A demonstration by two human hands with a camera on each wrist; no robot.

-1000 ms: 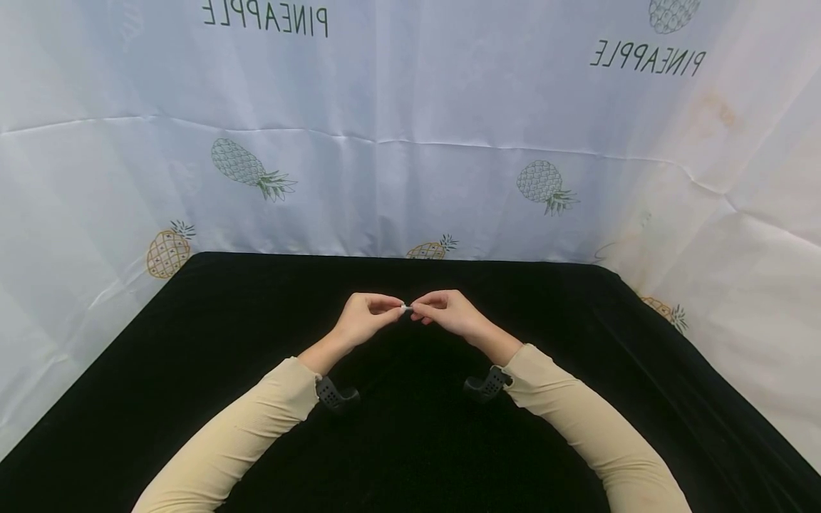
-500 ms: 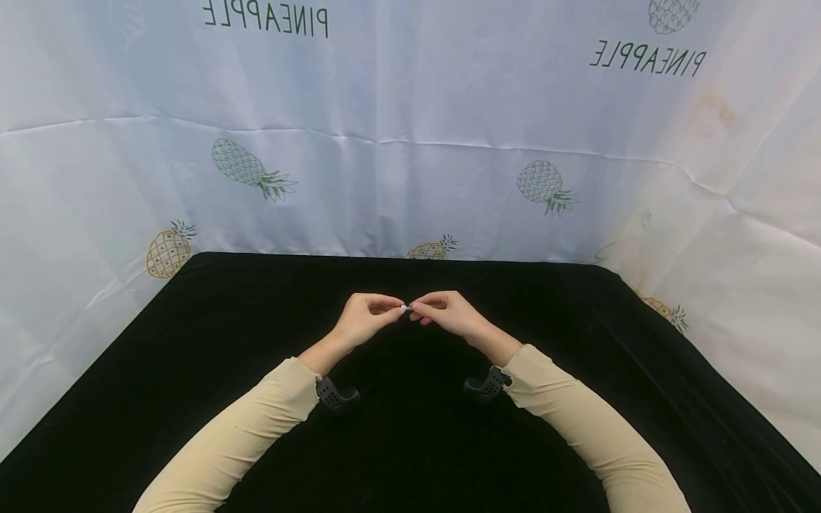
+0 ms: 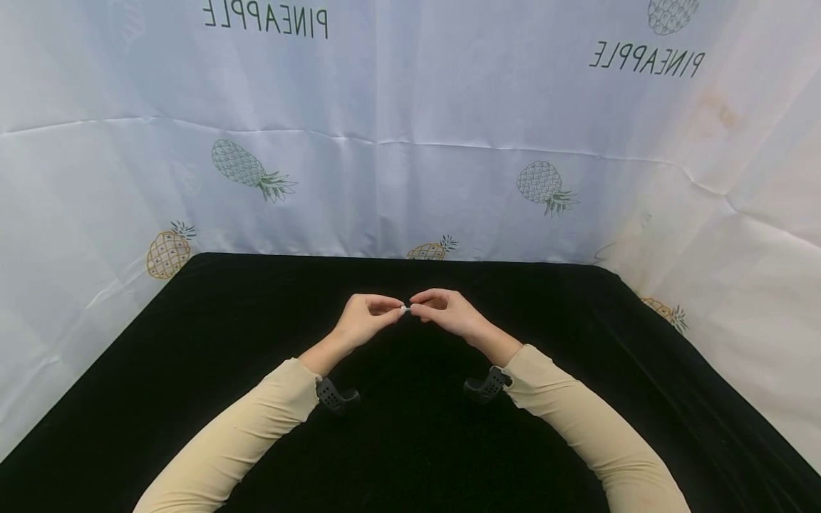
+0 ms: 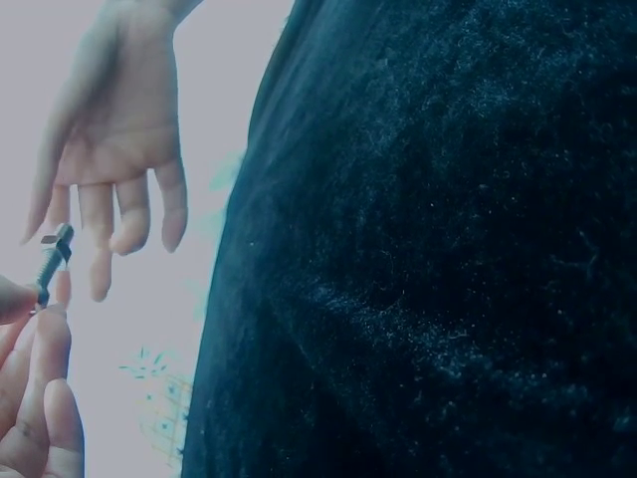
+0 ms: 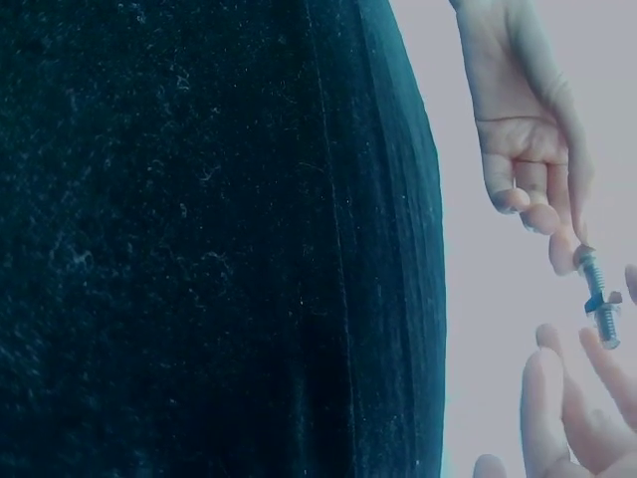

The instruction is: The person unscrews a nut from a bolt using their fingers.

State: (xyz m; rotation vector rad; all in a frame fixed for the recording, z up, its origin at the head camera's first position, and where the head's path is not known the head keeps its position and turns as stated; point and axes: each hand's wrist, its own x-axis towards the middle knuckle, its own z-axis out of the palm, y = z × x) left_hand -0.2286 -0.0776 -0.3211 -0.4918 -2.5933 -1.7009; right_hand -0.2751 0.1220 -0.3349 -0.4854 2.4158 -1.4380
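My left hand (image 3: 362, 319) pinches the head end of a small metal bolt (image 4: 47, 271) between thumb and fingertips, above the black cloth. Partway along the threaded shank sits a nut (image 5: 597, 302), and the shank's end sticks out past it. Around the free end hovers my right hand (image 3: 451, 313), its thumb and fingers spread apart. In the left wrist view the right fingers (image 4: 129, 204) are fairly straight and nothing is pinched between them. Whether the right thumb touches the nut cannot be told. The bolt's head is mostly hidden by the left fingertips.
Black cloth (image 3: 410, 427) covers the table beneath the hands. Behind and at both sides hangs a white curtain (image 3: 410, 192) with pineapple prints. A dark strap-on device (image 3: 336, 396) is on the left wrist, and a similar device (image 3: 487, 385) on the right.
The right fingers have parted from the bolt's free end and lifted slightly, where earlier they were closed together at it. The left hand and bolt stay in place.
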